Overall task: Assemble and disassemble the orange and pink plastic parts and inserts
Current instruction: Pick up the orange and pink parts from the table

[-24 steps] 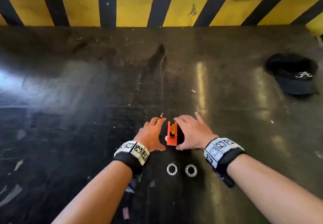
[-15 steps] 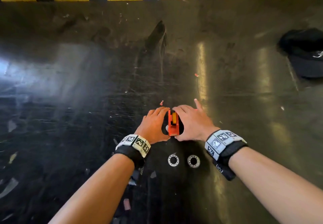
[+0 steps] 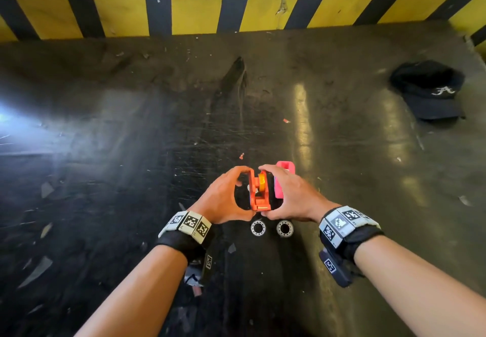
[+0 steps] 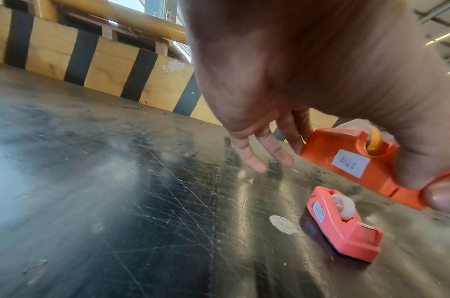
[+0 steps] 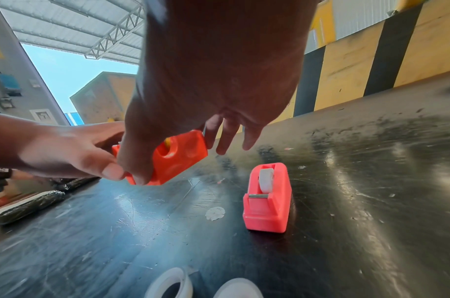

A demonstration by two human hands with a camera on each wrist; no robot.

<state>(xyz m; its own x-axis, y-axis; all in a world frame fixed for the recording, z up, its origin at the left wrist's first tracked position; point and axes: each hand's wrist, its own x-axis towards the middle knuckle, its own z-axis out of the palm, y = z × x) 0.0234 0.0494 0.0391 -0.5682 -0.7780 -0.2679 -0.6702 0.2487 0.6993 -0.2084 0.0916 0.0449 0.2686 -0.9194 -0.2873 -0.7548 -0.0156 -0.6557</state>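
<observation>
We find the orange dispenser (image 3: 259,192) lifted clear of the black table (image 3: 131,152), held between both hands. The left hand (image 3: 223,197) pinches its end with thumb and forefinger, its other fingers (image 4: 270,155) spread loosely apart. The right hand (image 3: 292,194) grips the opposite side the same way, its spare fingers hanging free. A yellow insert (image 3: 262,180) sits in the dispenser's slot. The pink dispenser (image 5: 268,196) stands on the table just beside it, carrying a white roll (image 5: 266,179). Two white rings (image 3: 271,228) lie nearer the person. A dark cap (image 3: 428,89) rests well apart, far right.
</observation>
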